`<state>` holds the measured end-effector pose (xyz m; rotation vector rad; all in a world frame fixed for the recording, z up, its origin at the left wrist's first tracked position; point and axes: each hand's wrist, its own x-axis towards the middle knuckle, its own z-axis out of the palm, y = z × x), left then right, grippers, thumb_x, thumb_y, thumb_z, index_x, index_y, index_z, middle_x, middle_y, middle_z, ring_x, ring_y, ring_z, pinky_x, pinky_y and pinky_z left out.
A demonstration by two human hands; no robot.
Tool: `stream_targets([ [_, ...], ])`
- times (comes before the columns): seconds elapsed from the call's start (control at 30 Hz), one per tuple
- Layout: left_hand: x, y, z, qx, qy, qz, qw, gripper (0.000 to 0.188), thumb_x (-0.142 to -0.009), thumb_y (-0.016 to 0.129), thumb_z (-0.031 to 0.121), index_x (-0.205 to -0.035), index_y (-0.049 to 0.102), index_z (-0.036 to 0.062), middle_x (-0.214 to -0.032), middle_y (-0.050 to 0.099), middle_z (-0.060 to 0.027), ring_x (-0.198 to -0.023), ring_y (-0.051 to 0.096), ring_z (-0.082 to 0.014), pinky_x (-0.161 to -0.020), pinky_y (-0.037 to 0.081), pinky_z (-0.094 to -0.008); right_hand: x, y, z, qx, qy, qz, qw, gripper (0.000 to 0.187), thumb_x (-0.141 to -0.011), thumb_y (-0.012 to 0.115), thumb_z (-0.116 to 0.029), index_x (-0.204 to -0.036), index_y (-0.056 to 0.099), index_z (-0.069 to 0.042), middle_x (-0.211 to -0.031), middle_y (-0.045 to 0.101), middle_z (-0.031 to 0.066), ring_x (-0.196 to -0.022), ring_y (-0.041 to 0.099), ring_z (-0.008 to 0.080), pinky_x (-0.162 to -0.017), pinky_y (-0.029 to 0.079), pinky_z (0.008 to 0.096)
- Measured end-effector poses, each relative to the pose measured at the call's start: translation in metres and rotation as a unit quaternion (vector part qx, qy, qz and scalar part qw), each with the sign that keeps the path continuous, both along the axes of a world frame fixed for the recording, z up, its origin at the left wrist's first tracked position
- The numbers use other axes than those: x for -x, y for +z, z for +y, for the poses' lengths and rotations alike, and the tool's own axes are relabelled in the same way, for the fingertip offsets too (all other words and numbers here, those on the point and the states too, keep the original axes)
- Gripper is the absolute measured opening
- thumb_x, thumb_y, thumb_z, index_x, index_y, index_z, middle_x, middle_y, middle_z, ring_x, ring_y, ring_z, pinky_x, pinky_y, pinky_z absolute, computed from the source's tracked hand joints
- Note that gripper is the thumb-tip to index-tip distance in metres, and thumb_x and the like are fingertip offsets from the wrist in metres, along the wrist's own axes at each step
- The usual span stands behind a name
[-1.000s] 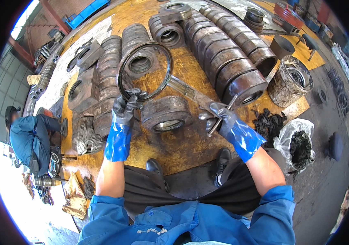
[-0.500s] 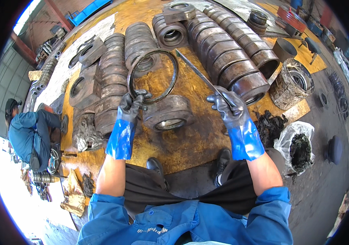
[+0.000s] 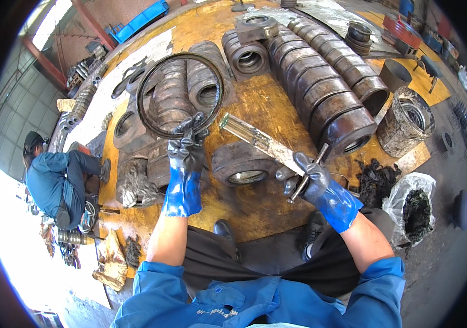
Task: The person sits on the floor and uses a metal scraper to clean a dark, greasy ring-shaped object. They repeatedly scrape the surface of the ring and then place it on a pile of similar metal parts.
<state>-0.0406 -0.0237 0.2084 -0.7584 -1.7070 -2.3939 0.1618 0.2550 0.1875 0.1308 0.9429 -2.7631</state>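
Note:
Both my hands wear gloves, black over the fingers with blue cuffs. My left hand [image 3: 187, 146] is closed on the lower edge of a thin, dark metal ring [image 3: 221, 90], held upright above the parts on the floor. My right hand [image 3: 311, 183] grips a long, flat, pale metal bar [image 3: 263, 141] with a greenish far end. A thin rod [image 3: 321, 154] crosses the bar's near end at my right fingers. The bar's tip points up and left toward the ring, apart from it. Below, between my hands, lies a thick, dark metal collar [image 3: 244, 164].
Rows of greasy metal cylinders [image 3: 321, 90] lie beyond my hands. At right stand a grimy bucket [image 3: 400, 128], black rags [image 3: 378, 177] and a plastic bag [image 3: 394, 205] with dark contents. A person in blue [image 3: 53, 175] crouches at left.
The ring has swung up and left, turning its opening more toward me. The bar has rolled from edge-on to showing its flat face, and its tip has dropped.

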Motion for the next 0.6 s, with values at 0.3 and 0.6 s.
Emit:
stream_targets([
  [0.3, -0.002, -0.004, 0.010, -0.305, -0.198, -0.164, 0.917, 0.028, -0.087, 0.064, 0.000, -0.113, 0.059, -0.0042, -0.124, 0.059, -0.0251, -0.114, 0.059, -0.0363, -0.100, 0.051, -0.0504, 0.013, -0.017, -0.012, 0.085, 0.018, 0.019, 0.996, 0.041, -0.097, 0.052, -0.039, -0.119, 0.058, -0.005, -0.088, 0.070, 0.0215, -0.065, 0.069, 0.0308, -0.054, 0.058, 0.0415],
  [0.6, 0.008, -0.008, 0.010, -0.324, -0.237, -0.169, 0.900, 0.035, -0.081, 0.066, -0.006, -0.116, 0.061, -0.0038, -0.126, 0.058, -0.0253, -0.118, 0.057, -0.0371, -0.104, 0.048, -0.0513, 0.031, -0.007, -0.020, 0.203, 0.066, -0.044, 0.976, 0.026, -0.099, 0.047, -0.033, -0.114, 0.057, -0.014, -0.097, 0.068, 0.0256, -0.066, 0.066, 0.0368, -0.059, 0.055, 0.0491],
])
